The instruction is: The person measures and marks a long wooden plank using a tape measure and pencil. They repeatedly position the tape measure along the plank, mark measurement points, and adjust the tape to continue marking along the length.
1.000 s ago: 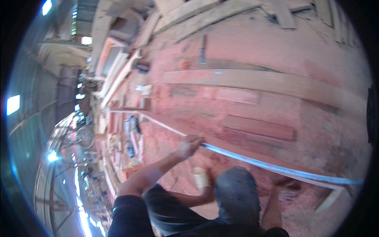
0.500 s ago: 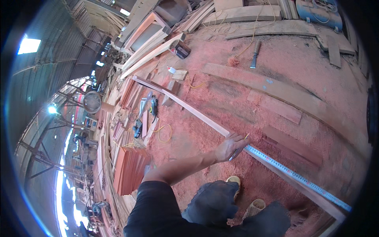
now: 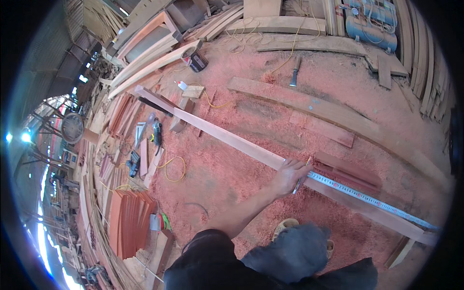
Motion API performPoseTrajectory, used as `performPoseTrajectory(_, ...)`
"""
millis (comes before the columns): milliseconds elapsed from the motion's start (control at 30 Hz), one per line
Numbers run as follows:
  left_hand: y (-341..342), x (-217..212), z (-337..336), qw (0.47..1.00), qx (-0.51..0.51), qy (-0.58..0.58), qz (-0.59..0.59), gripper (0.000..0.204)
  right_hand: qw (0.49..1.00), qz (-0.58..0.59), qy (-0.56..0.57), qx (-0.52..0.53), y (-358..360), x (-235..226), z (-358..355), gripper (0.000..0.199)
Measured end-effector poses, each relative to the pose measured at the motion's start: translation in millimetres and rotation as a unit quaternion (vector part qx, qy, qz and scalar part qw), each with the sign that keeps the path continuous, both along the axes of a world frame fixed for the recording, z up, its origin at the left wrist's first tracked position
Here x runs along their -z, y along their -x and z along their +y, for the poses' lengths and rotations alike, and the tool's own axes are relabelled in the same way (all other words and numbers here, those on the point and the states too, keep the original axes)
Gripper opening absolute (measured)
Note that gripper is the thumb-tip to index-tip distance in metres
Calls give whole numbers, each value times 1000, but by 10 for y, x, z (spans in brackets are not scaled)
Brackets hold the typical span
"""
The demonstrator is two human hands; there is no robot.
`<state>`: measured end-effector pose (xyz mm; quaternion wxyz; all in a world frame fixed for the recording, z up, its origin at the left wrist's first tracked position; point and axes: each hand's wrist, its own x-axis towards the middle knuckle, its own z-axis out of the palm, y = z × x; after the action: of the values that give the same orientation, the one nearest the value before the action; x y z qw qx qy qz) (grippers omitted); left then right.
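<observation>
My left hand [image 3: 291, 175] reaches in from the lower left and is closed over a long, pale pink board [image 3: 227, 140] that runs diagonally across the view. From its fingers, the blade of a tape measure [image 3: 357, 194] stretches right along the board's edge. A slim, pencil-like stick [image 3: 308, 161] with a yellowish end pokes up from the same fingers, and a thin metallic piece [image 3: 297, 185] shows below them. I cannot make out whether these are one thing. The tape's far end reaches the dark right rim. My right hand is out of view.
Wooden blocks [image 3: 182, 116] prop the board's far end. A chisel [image 3: 295, 72], a tin can [image 3: 194, 59], a glue bottle [image 3: 181, 85] and power tools [image 3: 156, 133] lie on the shaving-covered floor. Stacked reddish slats [image 3: 129, 223] stand left, and a blue compressor [image 3: 371, 31] stands far right.
My view has turned, so floor things sit further left and more shows at the right. My left hand keeps its hold on the tape blade at the board. The blade stays stretched along it.
</observation>
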<state>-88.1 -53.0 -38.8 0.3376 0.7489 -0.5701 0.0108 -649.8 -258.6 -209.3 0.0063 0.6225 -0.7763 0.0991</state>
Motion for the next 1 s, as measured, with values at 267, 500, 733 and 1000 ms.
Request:
performPoseTrajectory(267, -4, 157, 0, 999, -11, 20, 27, 39, 987, -141, -77, 28, 741, -575, 372, 41)
performPoseTrajectory(500, -10, 40, -8, 1000, -6, 11, 27, 38, 918, -355, -29, -172, -37, -1874, 129, 36)
performPoseTrajectory(733, -39, -17, -19, 1000, -4, 2, 20, 35, 832, -36, 10, -554, -2064, -2457, -775, 39)
performPoseTrajectory(1000, -706, -227, 184, 998, -53, 28, -11, 32, 794, -78, -135, -587, -3025, -2345, -763, 25)
